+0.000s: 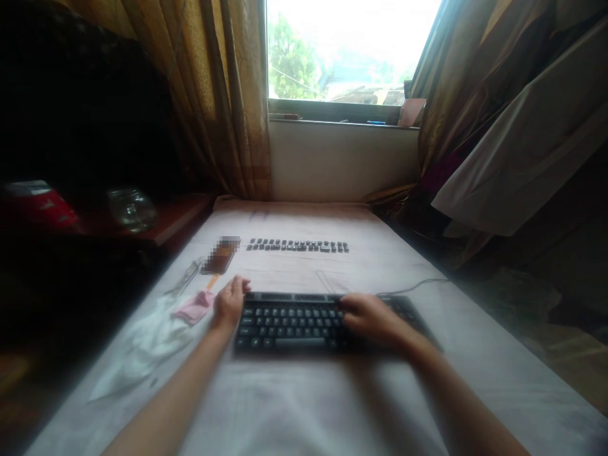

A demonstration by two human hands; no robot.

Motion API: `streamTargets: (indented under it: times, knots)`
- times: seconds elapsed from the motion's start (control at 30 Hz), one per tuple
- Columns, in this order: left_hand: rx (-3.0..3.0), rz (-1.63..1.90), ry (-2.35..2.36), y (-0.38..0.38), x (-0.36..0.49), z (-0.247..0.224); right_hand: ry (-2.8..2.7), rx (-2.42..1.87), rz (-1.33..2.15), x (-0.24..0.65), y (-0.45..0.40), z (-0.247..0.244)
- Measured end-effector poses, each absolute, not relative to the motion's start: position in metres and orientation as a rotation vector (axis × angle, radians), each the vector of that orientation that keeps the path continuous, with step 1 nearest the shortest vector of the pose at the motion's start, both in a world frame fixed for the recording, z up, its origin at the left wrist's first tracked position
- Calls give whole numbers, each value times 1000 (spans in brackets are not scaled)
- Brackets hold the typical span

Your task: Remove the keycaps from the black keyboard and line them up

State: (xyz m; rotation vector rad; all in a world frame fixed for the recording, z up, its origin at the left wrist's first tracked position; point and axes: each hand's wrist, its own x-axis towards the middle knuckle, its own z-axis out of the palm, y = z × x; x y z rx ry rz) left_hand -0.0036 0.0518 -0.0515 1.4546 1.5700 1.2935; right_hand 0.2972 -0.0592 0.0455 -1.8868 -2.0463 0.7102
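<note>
A black keyboard (299, 329) lies on the pale cloth, its keys in place in the lower rows and its upper strip looking bare of keys. My left hand (231, 301) grips its upper left corner, fingers curled at the edge. Over the right-centre part, my right hand (369, 315) is closed with the fingertips bunched at the upper keys; whatever they pinch is hidden. Beyond the keyboard, loose keycaps (297, 246) are set out in two rows. A thin wire loop (325, 280) shows just behind the keyboard's top edge.
Left of the keyboard are a pink cloth (194, 307), crumpled white material (152, 339), a metal tool (190, 273) and a partly blurred-out phone-like object (223, 256). A cable (418, 283) runs off right. A glass jar (133, 210) stands on a side table (185, 218).
</note>
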Motion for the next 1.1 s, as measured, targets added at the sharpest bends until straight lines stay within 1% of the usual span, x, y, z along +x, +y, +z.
streamTargets:
  times: [0.1,0.17,0.33,0.63,0.83,1.0,1.1]
  knots:
    - [1509,1222,1446,49,-2,-49,-1641,-1673,991,290,-58,44]
    - [1556,1167,1367,47,-4,-47,-1443,-1544,1117,279,-54,43]
    - [1721,1038,1231,42,-17,-40,-1185,-1426,1228,244,-42,39]
    - [2114,911,1191,42,-41,-50,-1019,-1416,1235,205,-29,32]
    - [2464,776,1164,39,-41,-57,-875,-1415,1393,193,-26,30]
    - [2491,753,1173,36,-41,-55,-983,-1372,1475,186,-27,16]
    - [2472,738,1181,35,-41,-54,-1132,-1436,1408,182,-25,12]
